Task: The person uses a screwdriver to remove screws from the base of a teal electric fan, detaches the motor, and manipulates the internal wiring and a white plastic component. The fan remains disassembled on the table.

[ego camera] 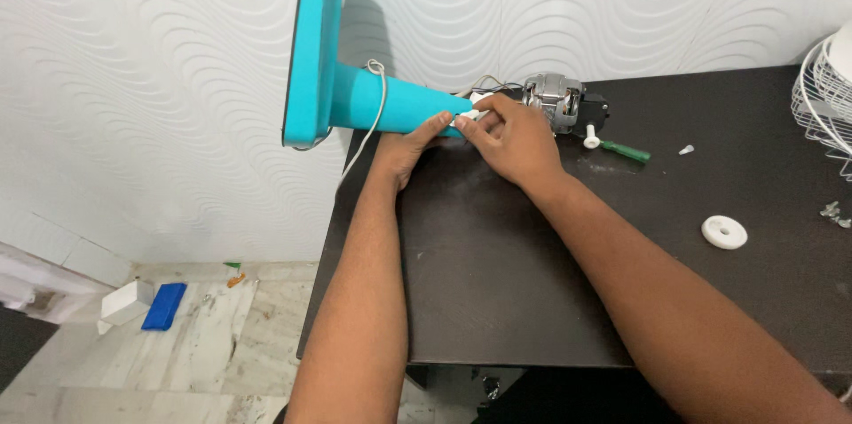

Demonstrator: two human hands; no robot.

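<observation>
A turquoise fan stand lies on its side on the dark table, its flat base sticking out past the table's left edge. My left hand grips the narrow end of the stand's neck from below. My right hand closes on a small white part where the neck meets the grey metal motor. A white cord loops over the neck and hangs down.
A green-handled screwdriver lies just right of the motor. A white ring-shaped piece and a small white bit sit on the table to the right. A white wire fan guard is at the right edge. A blue block lies on the floor.
</observation>
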